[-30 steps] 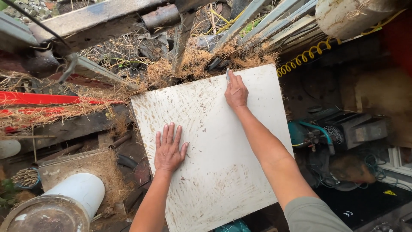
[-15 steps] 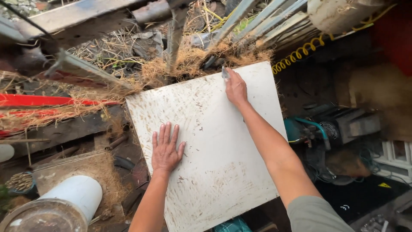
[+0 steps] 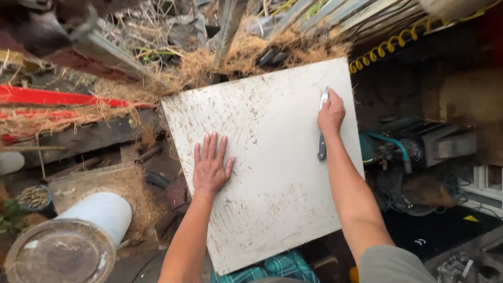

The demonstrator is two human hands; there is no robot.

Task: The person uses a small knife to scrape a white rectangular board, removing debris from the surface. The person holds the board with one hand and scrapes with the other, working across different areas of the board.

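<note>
So the big square white tile [image 3: 272,167], smeared all over with brown mud streaks, lies flat across the person's lap area, with a bit of green plaid cloth [image 3: 277,267] peeking out under its near edge. The left hand [image 3: 210,166] is spread flat, palm down, fingers fanned on the lower left part of the slab, which looks like it's there to pin the tile so it doesn't slide. The right hand [image 3: 331,112] sits near the right edge, closed tight around a slim metal hand tool with a dark handle [image 3: 322,133]; the bright tip pokes up past the knuckles and the handle hangs below the fist, laid along the tile edge. My guess is that grip keeps the tool running parallel to the edge.

Around it: dry straw-coloured grass clumps [image 3: 230,60] touch the far edge, a red metal bar [image 3: 63,98] lies off to the left, a white plastic bucket on its side [image 3: 78,236] is near the left elbow, and a teal machine with hoses [image 3: 393,152] sits just beside the right forearm.
</note>
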